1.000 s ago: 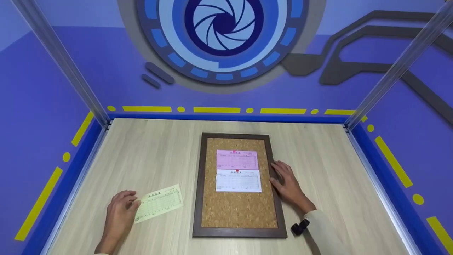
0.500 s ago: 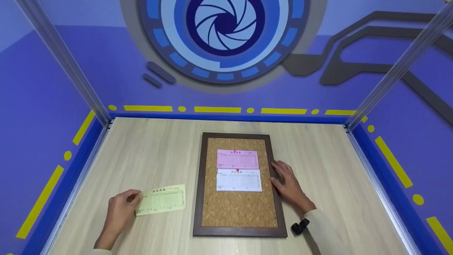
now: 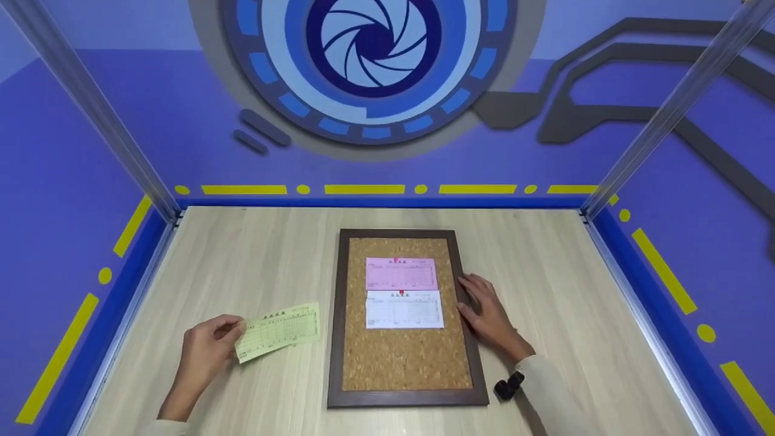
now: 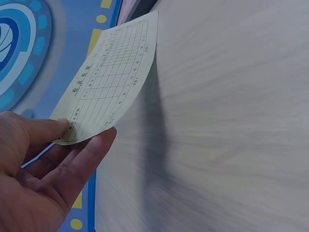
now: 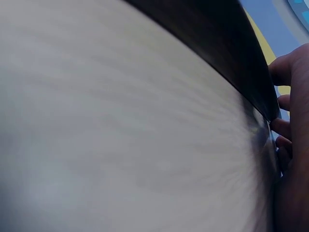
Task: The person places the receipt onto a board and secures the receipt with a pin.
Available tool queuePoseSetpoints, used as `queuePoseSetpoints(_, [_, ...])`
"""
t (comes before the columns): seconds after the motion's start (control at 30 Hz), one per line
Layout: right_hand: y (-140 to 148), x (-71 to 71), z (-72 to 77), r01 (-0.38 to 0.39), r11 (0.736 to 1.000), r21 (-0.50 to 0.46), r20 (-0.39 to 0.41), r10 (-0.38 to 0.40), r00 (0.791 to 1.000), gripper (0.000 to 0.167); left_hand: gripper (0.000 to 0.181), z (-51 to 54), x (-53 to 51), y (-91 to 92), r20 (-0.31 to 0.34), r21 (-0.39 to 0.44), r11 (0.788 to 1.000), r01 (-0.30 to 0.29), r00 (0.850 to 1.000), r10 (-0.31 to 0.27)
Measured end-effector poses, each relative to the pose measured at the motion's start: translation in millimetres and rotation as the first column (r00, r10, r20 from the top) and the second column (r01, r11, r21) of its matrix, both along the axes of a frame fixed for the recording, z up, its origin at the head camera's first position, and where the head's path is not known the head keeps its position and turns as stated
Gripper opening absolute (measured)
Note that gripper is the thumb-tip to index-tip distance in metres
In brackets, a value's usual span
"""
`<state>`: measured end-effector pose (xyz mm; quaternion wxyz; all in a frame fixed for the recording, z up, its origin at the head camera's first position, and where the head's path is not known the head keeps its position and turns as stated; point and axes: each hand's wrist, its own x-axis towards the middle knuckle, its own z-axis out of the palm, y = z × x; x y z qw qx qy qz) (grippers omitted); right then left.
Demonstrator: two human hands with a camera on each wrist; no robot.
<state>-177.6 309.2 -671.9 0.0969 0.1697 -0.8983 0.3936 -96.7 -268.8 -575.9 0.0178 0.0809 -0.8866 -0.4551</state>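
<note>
My left hand [image 3: 206,351] pinches the left end of a pale green printed slip [image 3: 278,330] between thumb and fingers. The left wrist view shows the slip [image 4: 113,72] lifted off the table, bending slightly, with a shadow below. A brown-framed corkboard [image 3: 405,363] lies to the right of it. Fastened to the cork with red pushpins are a pink slip [image 3: 401,275] and, just below, a white slip [image 3: 404,312]. My right hand [image 3: 493,315] rests against the board's right edge, fingertips touching the frame [image 5: 231,53]; it appears not to grip it.
The board lies on a light wood-grain table [image 3: 260,254]. Blue walls with yellow dashes enclose it at the back and both sides. A small black device [image 3: 508,386] sits at my right wrist.
My left hand has taken the green slip by its left end and raised it from the table. The right hand stays at the board's edge; the camera view has shifted slightly.
</note>
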Motion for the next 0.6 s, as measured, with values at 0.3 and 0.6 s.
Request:
queuePoseSetpoints(0.3, [0,-0.4,1.7,0.001,1.0,0.013,0.002,-0.002,1.0,0.058,0.019,11.3,-7.4,7.4,-0.007,0.107,0.994,0.015,1.0,-0.014])
queuePoseSetpoints(0.6, [0,-0.1,-0.8,-0.004,1.0,0.004,0.007,0.004,1.0,0.057,0.02,15.2,-8.1,5.8,-0.008,0.127,0.992,0.014,1.0,-0.013])
